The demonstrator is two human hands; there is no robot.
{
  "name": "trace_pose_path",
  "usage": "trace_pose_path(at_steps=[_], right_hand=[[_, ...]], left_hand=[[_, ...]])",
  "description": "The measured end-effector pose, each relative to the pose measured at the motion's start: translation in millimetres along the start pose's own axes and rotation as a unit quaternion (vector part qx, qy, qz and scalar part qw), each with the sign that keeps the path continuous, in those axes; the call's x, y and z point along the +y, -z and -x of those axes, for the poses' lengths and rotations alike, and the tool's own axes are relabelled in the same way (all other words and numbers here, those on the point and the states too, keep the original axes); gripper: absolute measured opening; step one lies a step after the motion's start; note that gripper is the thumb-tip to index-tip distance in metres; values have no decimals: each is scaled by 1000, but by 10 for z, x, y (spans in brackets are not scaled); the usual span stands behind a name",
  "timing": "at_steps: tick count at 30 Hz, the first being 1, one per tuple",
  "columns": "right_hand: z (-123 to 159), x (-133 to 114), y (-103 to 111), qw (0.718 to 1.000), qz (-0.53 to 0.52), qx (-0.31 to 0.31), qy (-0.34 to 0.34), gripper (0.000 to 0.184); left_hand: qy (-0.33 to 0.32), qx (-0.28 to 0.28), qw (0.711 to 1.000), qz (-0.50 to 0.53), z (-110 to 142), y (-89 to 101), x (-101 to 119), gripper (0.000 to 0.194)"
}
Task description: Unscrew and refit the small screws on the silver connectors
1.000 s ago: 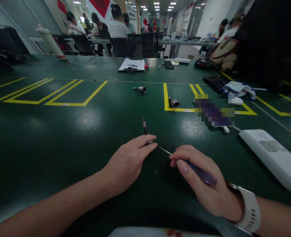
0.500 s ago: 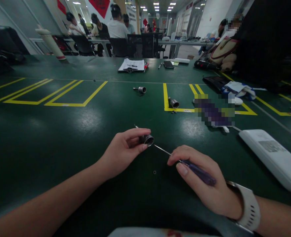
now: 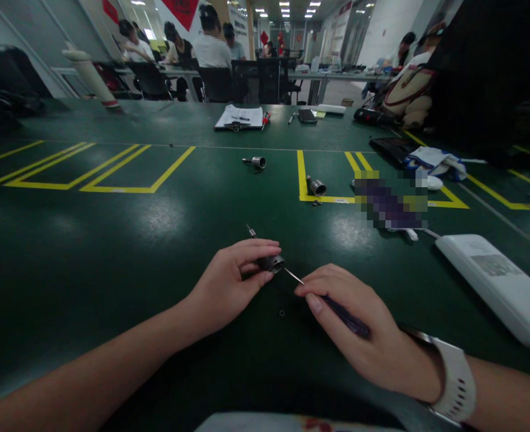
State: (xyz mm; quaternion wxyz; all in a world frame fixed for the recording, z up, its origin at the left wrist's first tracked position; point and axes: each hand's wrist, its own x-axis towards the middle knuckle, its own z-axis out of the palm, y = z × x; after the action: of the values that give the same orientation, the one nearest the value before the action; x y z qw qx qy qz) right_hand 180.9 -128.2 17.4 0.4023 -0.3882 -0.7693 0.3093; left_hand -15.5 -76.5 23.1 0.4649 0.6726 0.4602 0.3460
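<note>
My left hand closes its fingers and thumb around a dark cup-shaped metal part with a shank. Its open mouth faces right, toward me, and the thin shank sticks out beyond the fingers on the far side. In my right hand is a screwdriver with a dark purple handle, the forefinger lying along its thin shaft. The screwdriver's tip is at the rim of the cup; whether it goes inside I cannot tell. A small ring lies on the table below the hands.
Two similar cup-shaped parts, one farther off and another by the yellow tape, lie near small loose pieces. At right are a white power bank-like device and a blurred purple object. A clipboard sits farther back.
My right hand has moved left, bringing the screwdriver's tip to the cup. My left hand has shifted slightly right and tilted the part, so more of its shank shows.
</note>
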Motion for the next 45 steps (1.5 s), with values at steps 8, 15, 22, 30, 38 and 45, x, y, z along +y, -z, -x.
trace_pose_path(at_steps=[8,15,22,30,38,45], right_hand=[[2,-15,33,1000,-15,0,14,18],[9,-28,-10,1000,25,-6,14,15],[-73,34,43,981,-118,8,-157,23],[-73,182,50,937,-268,36,-219,23],[-31,188,90,941,-257,63,-210,26],[4,243,74,949,-224,106,-193,30]], left_hand=[[-1,-11,1000,-8,3,-4,5,34],[-13,-14,1000,-17,50,-44,26,32],[10,-29,1000,-2,13,-30,-1,32],[35,-35,998,24,-27,1,10,32],[54,-29,997,36,-67,47,1,36],[102,19,989,108,-56,74,104,33]])
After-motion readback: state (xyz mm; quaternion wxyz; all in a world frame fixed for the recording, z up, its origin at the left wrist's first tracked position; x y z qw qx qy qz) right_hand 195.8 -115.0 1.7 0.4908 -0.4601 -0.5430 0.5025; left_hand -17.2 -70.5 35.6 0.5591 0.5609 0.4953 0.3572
